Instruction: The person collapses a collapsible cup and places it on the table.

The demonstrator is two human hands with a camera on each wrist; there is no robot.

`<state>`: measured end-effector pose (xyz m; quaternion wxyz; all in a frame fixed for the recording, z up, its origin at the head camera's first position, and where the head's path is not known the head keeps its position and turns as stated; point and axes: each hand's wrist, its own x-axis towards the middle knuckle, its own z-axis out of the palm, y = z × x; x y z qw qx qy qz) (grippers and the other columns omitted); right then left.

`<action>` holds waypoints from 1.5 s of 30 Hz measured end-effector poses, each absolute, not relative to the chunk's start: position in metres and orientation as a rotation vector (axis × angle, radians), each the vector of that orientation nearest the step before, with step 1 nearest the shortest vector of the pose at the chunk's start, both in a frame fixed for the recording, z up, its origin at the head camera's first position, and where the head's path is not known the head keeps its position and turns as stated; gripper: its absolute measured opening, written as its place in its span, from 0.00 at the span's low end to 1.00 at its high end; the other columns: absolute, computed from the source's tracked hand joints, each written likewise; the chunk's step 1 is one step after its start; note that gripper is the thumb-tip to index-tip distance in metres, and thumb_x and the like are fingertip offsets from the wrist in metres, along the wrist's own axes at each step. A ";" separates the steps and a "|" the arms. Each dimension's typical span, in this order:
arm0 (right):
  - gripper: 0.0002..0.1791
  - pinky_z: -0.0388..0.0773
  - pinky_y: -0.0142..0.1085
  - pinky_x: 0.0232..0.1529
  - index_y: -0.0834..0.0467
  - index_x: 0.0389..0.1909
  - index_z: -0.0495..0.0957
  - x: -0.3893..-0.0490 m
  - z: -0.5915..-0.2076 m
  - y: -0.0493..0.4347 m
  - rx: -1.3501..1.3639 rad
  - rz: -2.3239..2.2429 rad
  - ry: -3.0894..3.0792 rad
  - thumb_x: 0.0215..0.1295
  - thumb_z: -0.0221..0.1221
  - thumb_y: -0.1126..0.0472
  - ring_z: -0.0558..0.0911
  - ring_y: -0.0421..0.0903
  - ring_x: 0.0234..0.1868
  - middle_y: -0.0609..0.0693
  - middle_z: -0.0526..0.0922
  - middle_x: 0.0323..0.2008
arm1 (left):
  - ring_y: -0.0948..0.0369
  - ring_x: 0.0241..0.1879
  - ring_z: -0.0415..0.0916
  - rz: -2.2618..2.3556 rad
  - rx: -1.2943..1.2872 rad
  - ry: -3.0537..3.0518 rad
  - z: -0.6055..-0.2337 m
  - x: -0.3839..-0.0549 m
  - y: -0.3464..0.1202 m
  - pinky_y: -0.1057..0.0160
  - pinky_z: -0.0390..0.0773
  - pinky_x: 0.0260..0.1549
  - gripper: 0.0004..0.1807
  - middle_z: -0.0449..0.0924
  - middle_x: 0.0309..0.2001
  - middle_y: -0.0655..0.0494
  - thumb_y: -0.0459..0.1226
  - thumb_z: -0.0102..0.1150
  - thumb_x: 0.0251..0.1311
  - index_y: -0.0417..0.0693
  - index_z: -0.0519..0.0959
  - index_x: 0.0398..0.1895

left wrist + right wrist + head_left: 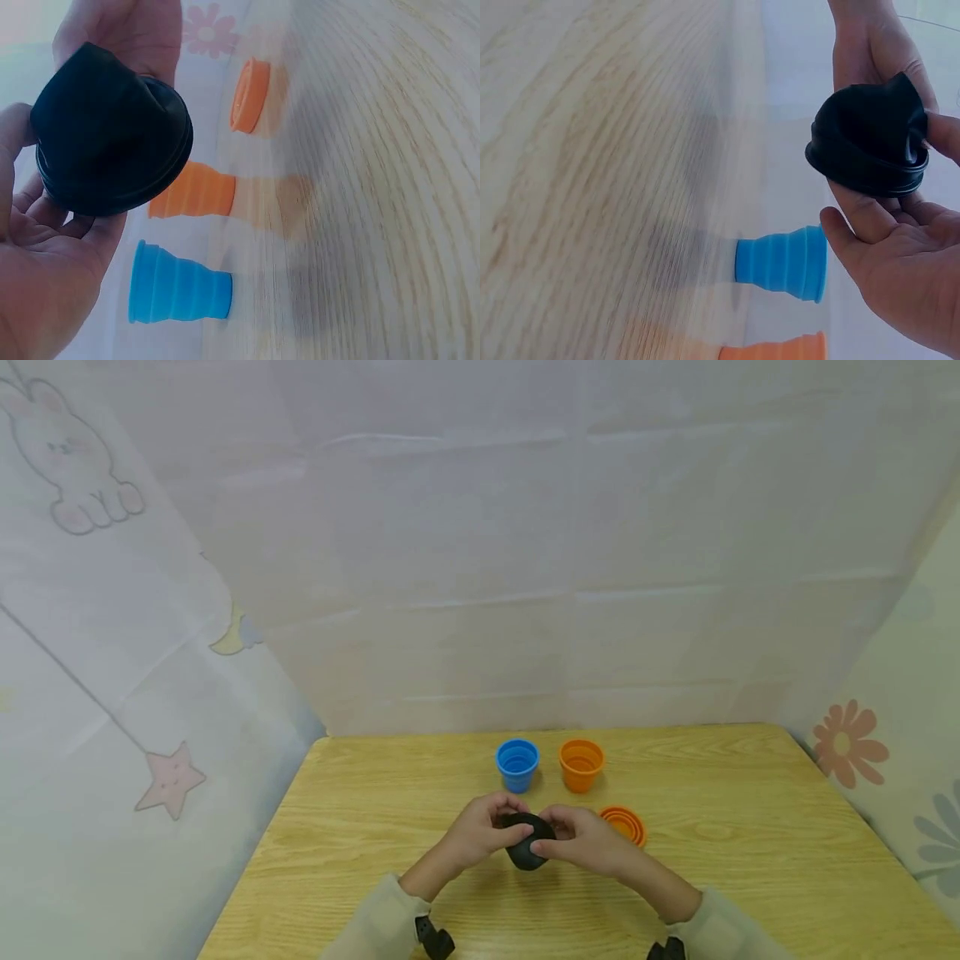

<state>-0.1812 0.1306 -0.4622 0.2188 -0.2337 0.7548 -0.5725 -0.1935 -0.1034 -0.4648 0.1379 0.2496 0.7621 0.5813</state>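
Both hands hold a black collapsible cup (527, 852) above the table, its soft wall creased and pushed out of shape. My left hand (476, 833) grips its left side with the thumb across the near face. From the other side my right hand (592, 842) pinches it, thumb also in front. In the left wrist view the black cup (112, 135) shows a ringed rim and a pointed, dented wall. The right wrist view shows the same cup (870, 142) with fingers beneath the rim.
Beyond the hands stand a blue collapsible cup (517, 760) and an orange one (581, 762), both upright and extended. A flattened orange cup (636, 832) lies beside the right hand. The wooden table (337, 827) meets a cloth-covered wall (465, 652) at the back.
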 end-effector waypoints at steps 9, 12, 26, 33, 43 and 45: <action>0.16 0.80 0.31 0.42 0.63 0.46 0.81 -0.182 -0.463 0.132 -0.607 -1.564 2.095 0.68 0.67 0.54 0.84 0.46 0.41 0.52 0.87 0.40 | 0.62 0.40 0.79 1.553 0.768 2.050 -0.460 -0.195 -0.109 0.67 0.79 0.43 0.16 0.85 0.44 0.50 0.37 0.65 0.67 0.40 0.73 0.52; 0.16 0.81 0.32 0.42 0.63 0.46 0.80 -0.182 -0.462 0.132 -0.596 -1.571 2.082 0.68 0.67 0.54 0.84 0.46 0.41 0.52 0.87 0.40 | 0.62 0.42 0.80 1.532 0.802 1.963 -0.459 -0.198 -0.111 0.66 0.80 0.46 0.18 0.85 0.47 0.48 0.35 0.65 0.65 0.38 0.71 0.52; 0.19 0.83 0.43 0.50 0.65 0.53 0.79 -0.184 -0.456 0.132 -0.546 -1.638 2.079 0.72 0.63 0.54 0.84 0.46 0.45 0.53 0.86 0.44 | 0.58 0.46 0.79 1.599 0.661 2.098 -0.458 -0.196 -0.107 0.66 0.80 0.44 0.17 0.82 0.48 0.51 0.37 0.64 0.68 0.40 0.76 0.55; 0.19 0.81 0.48 0.53 0.64 0.54 0.80 -0.184 -0.459 0.132 -0.546 -1.647 2.118 0.73 0.61 0.53 0.83 0.46 0.46 0.52 0.86 0.45 | 0.58 0.48 0.78 1.627 0.587 2.146 -0.460 -0.197 -0.106 0.63 0.81 0.45 0.17 0.82 0.48 0.52 0.40 0.64 0.68 0.43 0.77 0.56; 0.30 0.80 0.43 0.58 0.65 0.68 0.69 -0.185 -0.464 0.137 -0.520 -1.752 2.082 0.73 0.61 0.51 0.81 0.49 0.54 0.57 0.80 0.57 | 0.58 0.48 0.80 1.769 0.477 2.084 -0.460 -0.195 -0.107 0.59 0.82 0.49 0.21 0.82 0.49 0.49 0.41 0.63 0.69 0.39 0.73 0.57; 0.30 0.79 0.44 0.59 0.66 0.68 0.68 -0.186 -0.466 0.139 -0.518 -1.795 2.052 0.74 0.60 0.52 0.80 0.50 0.55 0.58 0.79 0.57 | 0.57 0.48 0.80 1.821 0.453 2.024 -0.461 -0.195 -0.108 0.58 0.82 0.49 0.22 0.81 0.49 0.48 0.41 0.63 0.69 0.37 0.72 0.58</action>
